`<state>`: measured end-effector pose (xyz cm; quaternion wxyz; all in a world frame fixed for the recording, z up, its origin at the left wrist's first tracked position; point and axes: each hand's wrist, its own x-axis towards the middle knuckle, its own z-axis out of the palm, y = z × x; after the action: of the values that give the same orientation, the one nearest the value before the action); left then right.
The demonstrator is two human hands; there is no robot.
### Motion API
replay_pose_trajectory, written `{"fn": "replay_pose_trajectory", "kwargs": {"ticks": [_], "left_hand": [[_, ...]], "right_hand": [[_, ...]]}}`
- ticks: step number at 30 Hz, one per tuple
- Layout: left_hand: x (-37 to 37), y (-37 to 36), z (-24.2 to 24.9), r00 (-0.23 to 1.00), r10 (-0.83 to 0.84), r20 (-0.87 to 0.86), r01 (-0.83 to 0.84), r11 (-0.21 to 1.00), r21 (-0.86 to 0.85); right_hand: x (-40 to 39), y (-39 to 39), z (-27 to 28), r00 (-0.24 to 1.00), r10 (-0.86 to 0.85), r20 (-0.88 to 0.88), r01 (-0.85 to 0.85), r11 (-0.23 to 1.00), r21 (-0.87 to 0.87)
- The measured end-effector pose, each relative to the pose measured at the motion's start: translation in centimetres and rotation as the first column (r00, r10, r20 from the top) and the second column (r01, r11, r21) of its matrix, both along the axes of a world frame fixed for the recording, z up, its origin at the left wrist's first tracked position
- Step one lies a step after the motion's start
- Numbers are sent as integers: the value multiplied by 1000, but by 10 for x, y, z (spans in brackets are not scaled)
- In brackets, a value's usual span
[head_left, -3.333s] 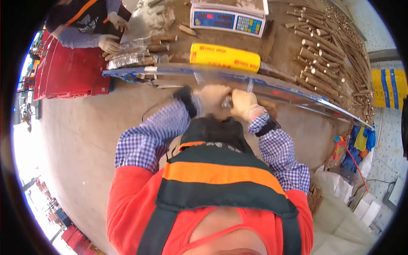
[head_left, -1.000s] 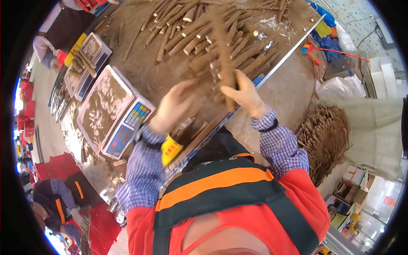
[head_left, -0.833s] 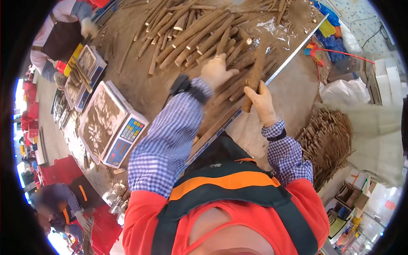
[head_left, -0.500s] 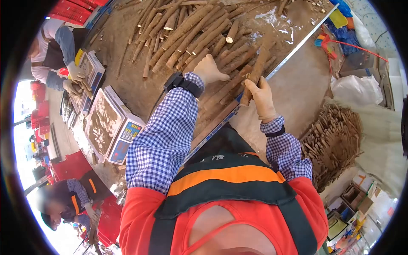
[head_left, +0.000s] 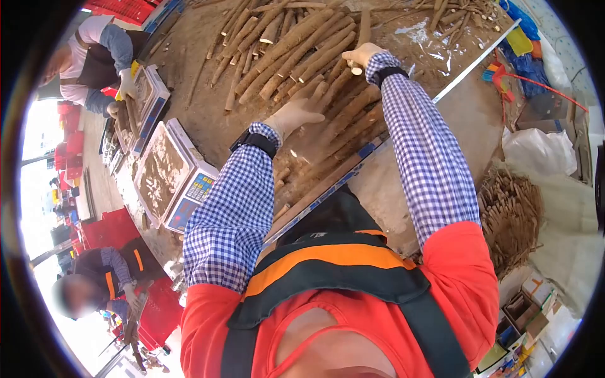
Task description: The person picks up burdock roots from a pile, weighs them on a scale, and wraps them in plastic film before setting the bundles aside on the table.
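Observation:
Brown stick-like roots with pale cut ends lie heaped on a dirt-covered table. My left hand, gloved and slightly blurred, is at the near side of the heap, thumb apart from its fingers and nothing visibly held. Farther up and right, my gloved right hand is closed round a root that sticks out above it. Just below that hand shows a pale round cut end. More thick roots lie between my hands and the table's near edge.
A scale stands left of my left arm, with another beyond it, where a co-worker's gloved hands hold roots. Another person is at lower left. A bundle of thin sticks stands at right.
My right hand has moved up and away from the near edge to the far side of the heap. My left hand has come down and left, nearer to me.

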<state>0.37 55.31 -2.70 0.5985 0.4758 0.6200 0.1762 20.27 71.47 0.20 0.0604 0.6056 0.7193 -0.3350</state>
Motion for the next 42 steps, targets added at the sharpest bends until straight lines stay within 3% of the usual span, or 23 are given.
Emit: {"fn": "replay_pose_trajectory", "kwargs": {"ticks": [2,4,5,7,9,11,13,17,19,23,25,26,27,28,29,30,32,35,37,38,40,41,42], "left_hand": [[-10,-8,3,991,73,115,-72,997,-8],[-25,-25,9,861,288,419,-239,957,-166],[-36,-36,12,857,305,415,-260,952,-163],[-62,-55,16,715,442,542,-396,895,-206],[-92,-86,15,661,551,510,-527,824,-206],[-125,-126,18,562,575,595,-621,768,-156],[-158,-164,25,523,630,574,-708,696,-118],[-233,-237,51,555,688,466,-783,621,16],[-273,-273,54,501,745,440,-833,554,11],[-333,-309,50,562,787,257,-827,547,132],[-360,-312,34,502,814,-291,-779,572,257],[-368,-312,23,499,820,-281,-789,564,244],[-373,-309,11,405,835,-372,-659,549,514],[-376,-308,0,288,856,-430,-450,517,728],[-378,-308,-9,294,859,-420,-461,512,725],[-380,-305,-14,250,891,-380,-445,454,772],[-390,-305,-5,259,924,-282,-399,368,840],[-416,-329,15,409,903,132,-823,303,481],[-465,-346,-4,323,933,-160,-385,284,878],[-469,-363,-2,304,939,-164,-402,283,871],[-477,-382,20,6,836,-549,293,523,800],[-469,-387,35,-1,835,-551,280,529,801],[-453,-388,53,240,938,-251,-383,329,863]], "right_hand": [[-5,-2,9,958,224,180,-239,969,65],[11,26,-34,930,365,49,-368,913,178],[24,47,-76,885,462,-50,-425,847,319],[37,26,-79,662,232,-713,-127,972,199],[32,-42,-30,567,140,-812,-25,988,153],[-9,-96,19,580,-357,-732,54,914,-402],[-65,-159,40,444,-294,-846,-109,920,-377],[-200,-231,46,433,-98,-896,-551,758,-349],[-276,-272,37,340,-97,-935,-622,723,-301],[-393,-318,-6,477,-40,-878,-636,673,-377],[-431,-338,-39,610,295,-735,-587,792,-168],[-436,-340,-37,560,398,-726,-611,791,-38],[-437,-344,-35,571,407,-713,-617,786,-45],[-436,-348,-23,659,636,-402,-629,759,170],[-433,-350,-6,689,725,-19,-673,649,356],[-426,-348,20,618,778,114,-770,569,289],[-423,-333,16,652,756,58,-740,618,266],[-401,-314,21,690,703,-175,-670,711,213],[-383,-307,31,696,670,-258,-634,742,215],[-374,-303,32,706,650,-281,-633,757,162],[-359,-296,30,710,637,-300,-640,762,105],[-351,-295,29,712,629,-312,-637,766,91],[-343,-294,29,714,619,-327,-632,771,81]]}}
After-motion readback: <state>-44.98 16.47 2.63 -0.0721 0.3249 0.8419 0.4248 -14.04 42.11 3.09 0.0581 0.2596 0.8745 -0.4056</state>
